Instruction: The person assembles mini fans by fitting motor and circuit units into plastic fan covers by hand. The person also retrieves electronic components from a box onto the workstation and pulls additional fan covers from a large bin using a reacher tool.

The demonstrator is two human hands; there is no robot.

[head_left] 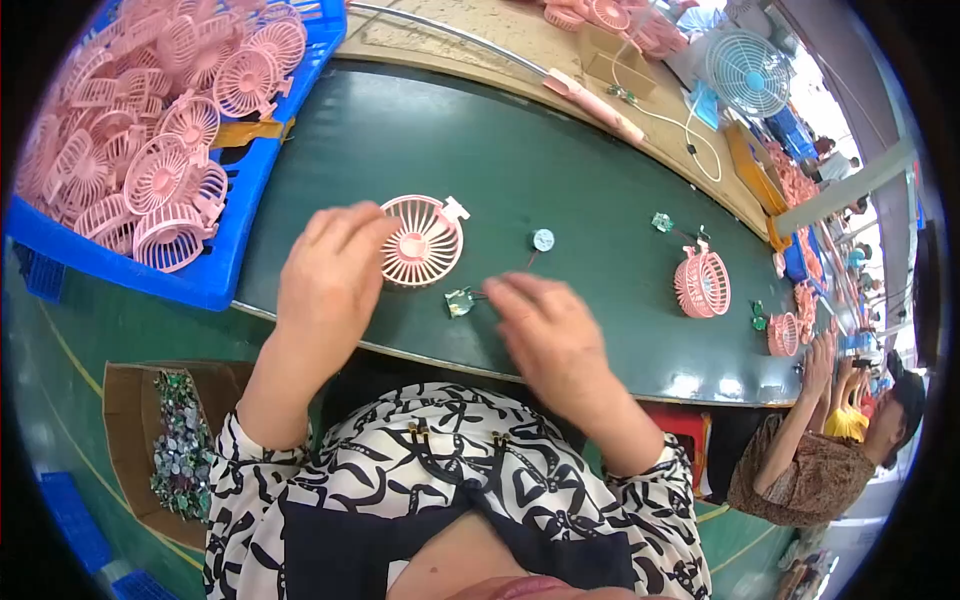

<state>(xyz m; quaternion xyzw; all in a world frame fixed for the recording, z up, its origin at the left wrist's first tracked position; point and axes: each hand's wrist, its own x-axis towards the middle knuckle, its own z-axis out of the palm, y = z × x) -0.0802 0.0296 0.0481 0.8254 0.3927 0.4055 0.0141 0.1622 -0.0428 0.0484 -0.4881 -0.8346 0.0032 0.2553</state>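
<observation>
A pink fan grille (424,240) lies flat on the dark green conveyor belt (560,170). My left hand (330,275) rests on the grille's left edge, fingers curled over its rim. My right hand (545,330) lies palm down on the belt, its fingertips touching a small green circuit board (460,301). A thin wire runs from the board to a small round silver motor (543,239) further back. Whether the right hand pinches the board or only touches it is unclear.
A blue crate (225,265) of several pink fan grilles (160,110) stands at my left. A cardboard box (125,420) of small green parts sits below the belt. Another pink fan (702,284) and boards lie further right, where another person (830,450) works. A white desk fan (748,72) stands behind.
</observation>
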